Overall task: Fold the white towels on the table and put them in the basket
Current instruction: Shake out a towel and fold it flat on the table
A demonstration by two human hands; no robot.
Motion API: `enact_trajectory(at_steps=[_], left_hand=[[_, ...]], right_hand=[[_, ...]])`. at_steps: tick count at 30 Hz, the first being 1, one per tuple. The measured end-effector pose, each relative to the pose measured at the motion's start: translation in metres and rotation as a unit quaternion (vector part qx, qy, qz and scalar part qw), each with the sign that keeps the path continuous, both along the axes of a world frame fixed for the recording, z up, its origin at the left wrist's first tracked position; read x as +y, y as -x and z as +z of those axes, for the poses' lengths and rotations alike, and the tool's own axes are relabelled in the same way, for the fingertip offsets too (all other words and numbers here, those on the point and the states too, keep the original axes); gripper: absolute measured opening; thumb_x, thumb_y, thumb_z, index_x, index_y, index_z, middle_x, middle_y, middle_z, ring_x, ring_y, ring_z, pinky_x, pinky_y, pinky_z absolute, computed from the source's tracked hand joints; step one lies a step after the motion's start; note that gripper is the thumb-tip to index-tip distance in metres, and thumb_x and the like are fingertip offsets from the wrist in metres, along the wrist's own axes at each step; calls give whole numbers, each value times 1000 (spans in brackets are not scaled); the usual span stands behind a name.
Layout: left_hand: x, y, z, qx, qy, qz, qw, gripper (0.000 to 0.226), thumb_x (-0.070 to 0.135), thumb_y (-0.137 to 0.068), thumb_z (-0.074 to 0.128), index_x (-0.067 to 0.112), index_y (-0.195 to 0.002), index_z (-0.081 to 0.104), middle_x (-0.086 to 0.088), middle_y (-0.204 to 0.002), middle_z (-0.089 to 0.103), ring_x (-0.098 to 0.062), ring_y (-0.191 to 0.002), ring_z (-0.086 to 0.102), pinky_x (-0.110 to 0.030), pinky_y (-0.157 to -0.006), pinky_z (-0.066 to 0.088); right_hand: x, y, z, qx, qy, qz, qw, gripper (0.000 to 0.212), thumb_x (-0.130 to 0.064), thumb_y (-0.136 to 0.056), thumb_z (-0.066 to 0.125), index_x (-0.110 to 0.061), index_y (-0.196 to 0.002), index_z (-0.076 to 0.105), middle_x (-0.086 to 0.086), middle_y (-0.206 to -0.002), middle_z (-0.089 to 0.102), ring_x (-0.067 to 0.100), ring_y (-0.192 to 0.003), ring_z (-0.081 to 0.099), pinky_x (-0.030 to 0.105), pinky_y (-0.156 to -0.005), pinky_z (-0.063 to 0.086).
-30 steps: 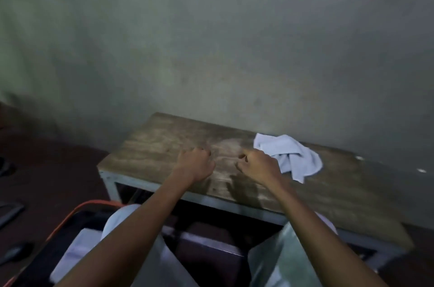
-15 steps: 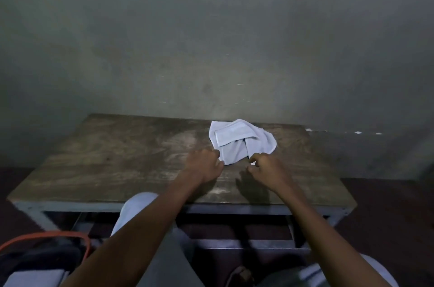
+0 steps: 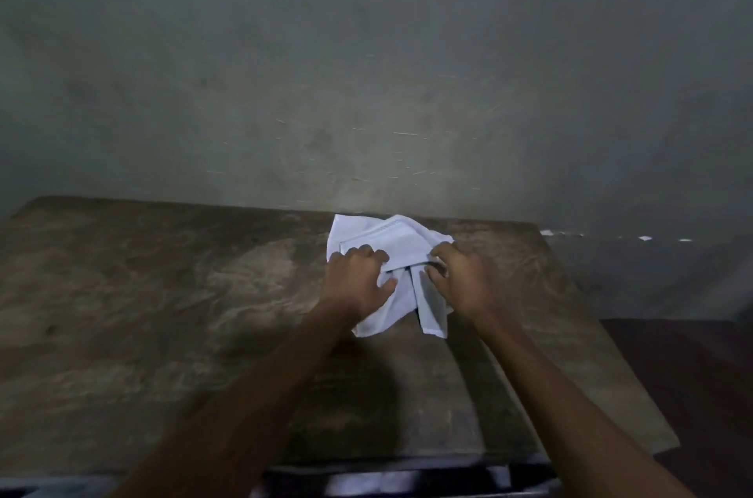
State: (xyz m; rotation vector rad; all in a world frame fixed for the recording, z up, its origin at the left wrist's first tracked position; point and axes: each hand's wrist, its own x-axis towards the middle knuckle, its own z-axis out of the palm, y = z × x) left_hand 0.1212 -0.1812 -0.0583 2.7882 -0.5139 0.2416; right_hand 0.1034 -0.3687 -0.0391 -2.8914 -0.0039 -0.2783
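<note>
White towel [image 3: 391,241] crumpled on table [image 3: 163,314]; left grip [image 3: 358,281] and right grip [image 3: 468,281] both clutching it.

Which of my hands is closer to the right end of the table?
Right. The right hand grips the right side of the towel, nearer that end of the table; the left hand grips its left side, toward the table's middle.

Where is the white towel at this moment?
In the head view the white towel lies crumpled on the wooden table, right of centre, near the far edge by the wall; the left hand and right hand both hold it.
</note>
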Motion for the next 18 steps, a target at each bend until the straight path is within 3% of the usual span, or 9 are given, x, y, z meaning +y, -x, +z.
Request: enact_trajectory(at_steps=[4, 7, 13, 18], left_hand=[[-7, -14, -13, 15, 0, 7, 1000, 40, 47, -92, 44, 25, -124, 53, 0, -122, 57, -20, -110, 53, -35, -91, 37], [-7, -15, -14, -4, -13, 10, 1000, 29, 37, -95, 41, 25, -115, 59, 1, -114, 61, -21, -102, 55, -34, -84, 38], [8, 6, 5, -42, -21, 7, 999, 24, 30, -95, 40, 19, -104, 59, -2, -105, 64, -23, -95, 58, -33, -79, 37], [27, 28, 41, -69, -118, -11, 991, 19, 21, -90, 42, 16, -107, 51, -7, -102, 68, -31, -91, 61, -34, -75, 33]], right_hand=[[0, -12, -12, 27, 17, -9, 999, 38, -41, -92, 49, -23, -125, 51, 6, -128, 53, 24, -115, 51, 43, -96, 47], [2, -9, -17, 20, -4, -12, 1000, 33, -34, -95, 46, -18, -123, 55, 7, -129, 53, 25, -118, 48, 43, -100, 42], [8, 15, -2, 5, 32, 8, 999, 20, -30, -92, 48, -20, -106, 58, 2, -109, 59, 21, -101, 54, 38, -85, 45], [8, 41, 16, -3, -84, 19, 996, 17, -28, -90, 52, -16, -99, 59, 4, -96, 64, 20, -88, 61, 35, -77, 50]])
